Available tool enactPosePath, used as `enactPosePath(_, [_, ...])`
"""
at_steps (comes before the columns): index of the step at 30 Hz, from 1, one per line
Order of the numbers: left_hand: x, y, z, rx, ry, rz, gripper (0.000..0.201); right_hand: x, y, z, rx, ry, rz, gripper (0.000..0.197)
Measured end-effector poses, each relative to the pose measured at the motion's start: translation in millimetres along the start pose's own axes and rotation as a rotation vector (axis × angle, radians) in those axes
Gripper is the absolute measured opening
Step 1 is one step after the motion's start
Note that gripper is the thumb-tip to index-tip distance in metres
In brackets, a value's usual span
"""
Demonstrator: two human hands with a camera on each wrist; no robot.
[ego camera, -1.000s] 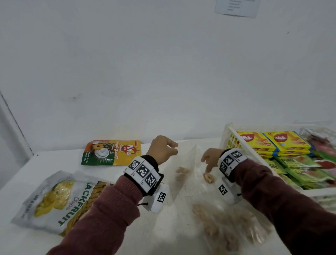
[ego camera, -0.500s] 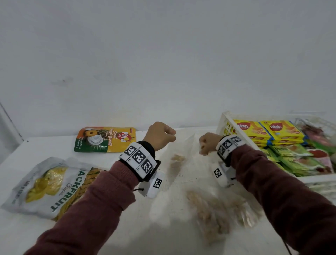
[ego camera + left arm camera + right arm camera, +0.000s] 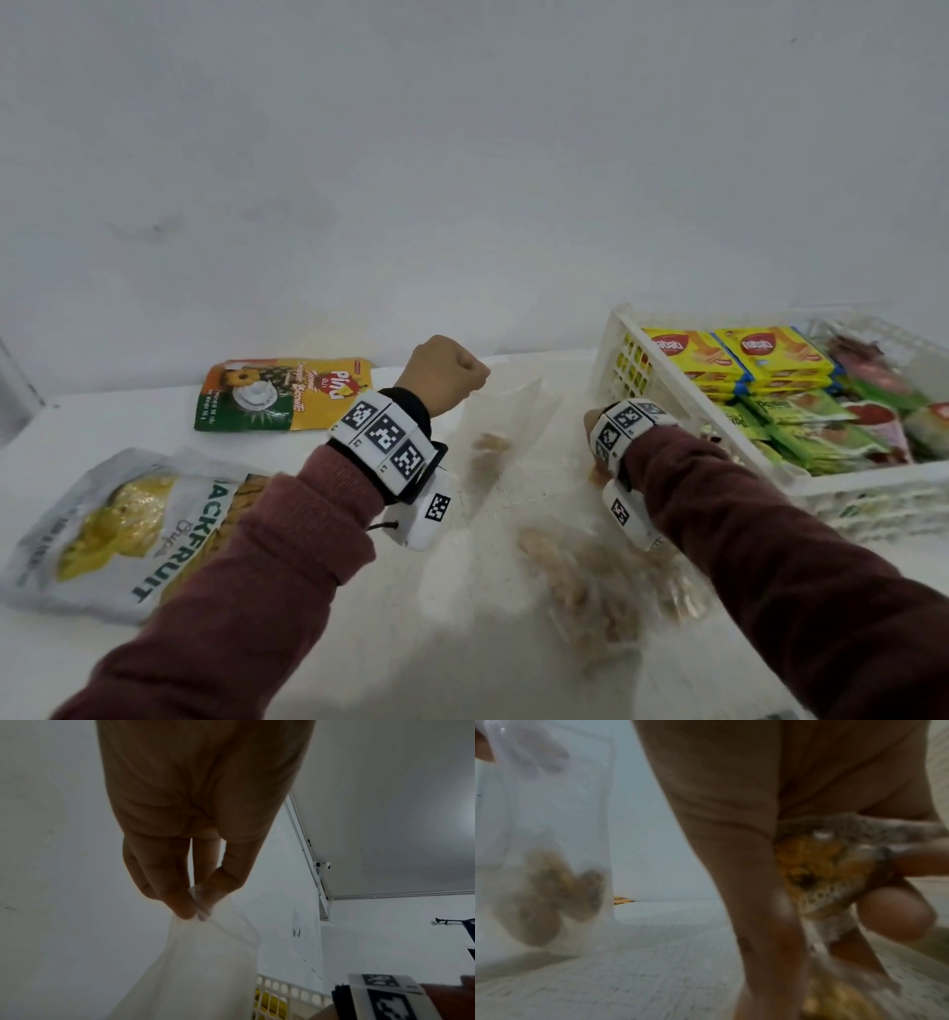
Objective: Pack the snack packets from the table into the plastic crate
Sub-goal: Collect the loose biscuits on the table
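Observation:
My left hand (image 3: 462,367) is curled in a fist and pinches the top corner of a clear bag (image 3: 490,437) holding a few brown snacks; the pinch shows in the left wrist view at my left hand (image 3: 195,908) on the clear bag (image 3: 205,963). The bag hangs upright over the table. My right hand (image 3: 590,437), mostly hidden behind its wrist band, grips a second clear snack packet (image 3: 590,586) lying beside the white plastic crate (image 3: 616,349). In the right wrist view, my right hand (image 3: 859,882) is wrapped round the bunched second packet (image 3: 821,874).
A jackfruit chips bag (image 3: 128,529) lies at the front left and an orange-green pineapple biscuit packet (image 3: 287,393) near the wall. The crate holds yellow wafer packs (image 3: 739,354) and green and red packets (image 3: 821,437). A white wall stands behind the table.
My left hand's fingers have curled into a fist on the top of the clear bag. My right hand has curled round the second packet. Both hands stayed roughly in place.

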State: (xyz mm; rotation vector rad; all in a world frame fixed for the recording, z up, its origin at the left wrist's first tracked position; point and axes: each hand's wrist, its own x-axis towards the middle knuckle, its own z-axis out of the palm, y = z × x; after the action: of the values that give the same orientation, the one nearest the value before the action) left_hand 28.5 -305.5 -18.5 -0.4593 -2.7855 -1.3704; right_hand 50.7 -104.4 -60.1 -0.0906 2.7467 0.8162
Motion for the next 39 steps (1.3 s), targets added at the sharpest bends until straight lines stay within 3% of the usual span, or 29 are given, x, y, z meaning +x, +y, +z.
enactPosePath(3, [-2.6,1.0,-0.6,0.006,-0.023,-0.021,0.022,16.3,8.2,8.2,0.088,-0.046,0.020,0.015])
enactPosePath(6, [-4.4,0.6,-1.7,0.008,-0.025,-0.039,0.026,38.3,15.5,7.1,0.432,-0.002,0.052,0.029])
enactPosePath(8, [-4.2,0.0,-1.6,0.002,-0.023,-0.045,0.028,39.3,22.4,-10.9,0.803,0.205,0.084,0.010])
enactPosePath(10, [-2.8,-0.5,-1.0,-0.017,-0.018,-0.051,0.028,32.6,28.9,-33.1,1.173,0.522,0.077,0.030])
enactPosePath(12, [-1.0,-1.2,-0.6,-0.028,-0.009,-0.051,0.027,17.1,27.5,-53.7,1.428,0.760,-0.047,0.026])
enactPosePath(13, [-0.6,-1.9,-0.5,-0.031,-0.009,-0.050,0.027,9.7,23.5,-62.2,1.486,0.789,-0.132,0.023])
enactPosePath(16, [0.5,-4.1,-0.6,-0.040,-0.017,-0.038,0.021,-1.8,4.7,-66.0,1.428,0.673,-0.346,0.025])
enactPosePath(18, [-0.5,-5.0,-0.6,-0.052,-0.021,-0.026,0.016,-4.3,-4.4,-59.4,1.305,0.618,-0.388,0.029])
enactPosePath(20, [-1.2,-6.1,-0.6,-0.088,-0.019,-0.027,0.019,-4.0,-7.8,-54.4,1.166,0.622,-0.350,0.033])
enactPosePath(25, [-3.6,-8.3,-1.3,-0.181,0.000,-0.064,0.024,-2.2,-2.8,-54.8,1.003,0.568,-0.347,0.021])
enactPosePath(32, [-4.9,-8.5,-1.0,-0.173,0.003,-0.043,0.026,-7.1,-3.5,-62.4,0.653,0.519,-0.323,0.029])
enactPosePath(36, [-5.5,-4.1,0.9,-0.161,-0.009,-0.032,0.030,-7.3,-6.3,-67.1,0.610,0.581,-0.279,0.028])
enactPosePath(39, [-4.3,-2.5,1.2,-0.134,-0.023,-0.013,0.031,-5.1,-7.3,-69.7,0.622,0.525,-0.325,0.028])
